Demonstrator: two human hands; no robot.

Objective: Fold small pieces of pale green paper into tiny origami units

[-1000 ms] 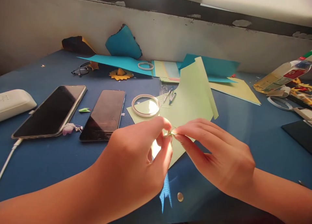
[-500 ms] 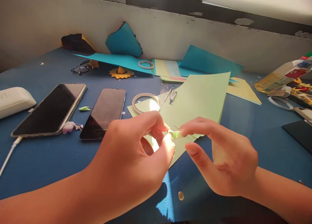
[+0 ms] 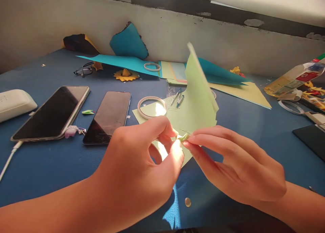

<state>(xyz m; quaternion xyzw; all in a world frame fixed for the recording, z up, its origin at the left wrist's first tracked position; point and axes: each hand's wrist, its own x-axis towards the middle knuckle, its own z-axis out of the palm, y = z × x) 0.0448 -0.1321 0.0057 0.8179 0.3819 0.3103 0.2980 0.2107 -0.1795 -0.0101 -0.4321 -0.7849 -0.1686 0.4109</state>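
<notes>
A small folded piece of light green paper is pinched between my two hands above the desk. My left hand grips its left end with thumb and forefinger closed. At its right end, the thumb and fingertips of my right hand come together on it. Behind my hands lies a large light green sheet, its right part curling upright. A roll of tape rests on the sheet's left part, and a drawing compass lies on it to the right of the roll.
Two phones and a white case lie left, with a small green paper piece between the phones. Blue paper, a yellow paper flower and glasses sit behind. A bottle leans at right.
My right thumb has closed up to the fingers on the green paper piece, and that hand has turned. The large green sheet's right part has swung left and curled up.
</notes>
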